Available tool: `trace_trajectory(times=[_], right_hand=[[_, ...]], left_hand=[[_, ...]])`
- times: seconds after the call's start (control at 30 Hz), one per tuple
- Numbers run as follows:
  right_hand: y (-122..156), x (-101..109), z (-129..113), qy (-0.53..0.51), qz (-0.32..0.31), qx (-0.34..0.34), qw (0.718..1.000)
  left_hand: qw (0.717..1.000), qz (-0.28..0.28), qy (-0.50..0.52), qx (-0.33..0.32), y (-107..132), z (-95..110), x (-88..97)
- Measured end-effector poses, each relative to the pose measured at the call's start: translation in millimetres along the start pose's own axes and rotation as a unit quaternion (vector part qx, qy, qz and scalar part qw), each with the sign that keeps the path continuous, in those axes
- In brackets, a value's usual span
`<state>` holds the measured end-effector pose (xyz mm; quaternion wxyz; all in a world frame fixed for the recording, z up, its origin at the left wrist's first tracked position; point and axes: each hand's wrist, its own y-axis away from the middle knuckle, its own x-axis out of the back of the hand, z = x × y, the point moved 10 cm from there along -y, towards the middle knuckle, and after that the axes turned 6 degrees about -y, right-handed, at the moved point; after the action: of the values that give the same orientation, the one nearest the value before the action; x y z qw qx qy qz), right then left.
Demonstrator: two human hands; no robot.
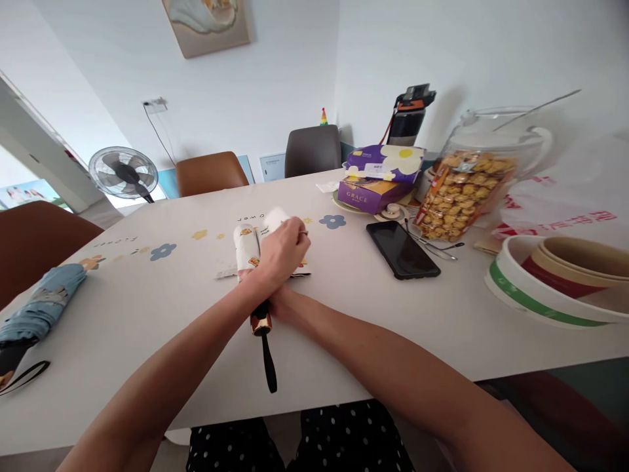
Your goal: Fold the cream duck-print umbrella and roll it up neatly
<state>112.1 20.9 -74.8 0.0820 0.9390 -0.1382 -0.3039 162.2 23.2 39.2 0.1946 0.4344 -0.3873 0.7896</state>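
A white folding umbrella (247, 246) with small cartoon prints lies on the table, its black and gold handle (261, 322) and wrist strap pointing toward me. My forearms cross over it. My left hand (285, 248) is closed on the umbrella's white fabric, its fingers curled at the right side of the folds. Beneath the left wrist, my right hand (281, 301) rests against the umbrella just above the handle; its fingers are hidden. Some loose fabric spreads flat on both sides of the umbrella.
A blue folded umbrella (46, 303) lies at left. To the right are a black phone (403, 249), glasses (432, 248), purple packages (376, 192), a pitcher of snacks (466, 190), a bottle (407, 121) and paper bowls (511, 288). Chairs (211, 174) stand beyond the table (171, 354).
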Motion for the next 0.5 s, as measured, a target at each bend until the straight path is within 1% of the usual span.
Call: trace_trajectory(times=[0.07,0.1,0.13,0.2,0.27,0.33,0.37,0.43,0.5], right_hand=[[4,-9,7,-0.017,-0.042,-0.051,0.998],[6,-12,11,-0.031,-0.056,-0.08,0.995],[7,-13,16,-0.05,-0.065,-0.105,0.991],[7,-15,21,-0.097,-0.074,-0.136,0.983],[6,-16,23,-0.132,-0.08,-0.144,0.977],[4,-15,24,-0.135,-0.081,-0.144,0.977],[4,-15,24,-0.133,-0.079,-0.145,0.977],[4,-14,24,-0.126,-0.074,-0.148,0.978],[5,-13,24,-0.122,-0.069,-0.151,0.979]], left_hand=[[0.988,0.105,0.103,0.043,5,-21,31.4],[0.976,0.148,0.146,0.06,10,-35,45.5],[0.965,0.178,0.179,0.073,15,-49,57.3],[0.95,0.203,0.215,0.099,24,-76,74.2],[0.938,0.235,0.218,0.135,39,-104,89.2],[0.926,0.255,0.22,0.169,55,-126,97.3],[0.92,0.259,0.228,0.184,62,-134,98.3],[0.908,0.257,0.259,0.206,74,-145,95.9],[0.892,0.247,0.307,0.222,82,-151,90.6]])
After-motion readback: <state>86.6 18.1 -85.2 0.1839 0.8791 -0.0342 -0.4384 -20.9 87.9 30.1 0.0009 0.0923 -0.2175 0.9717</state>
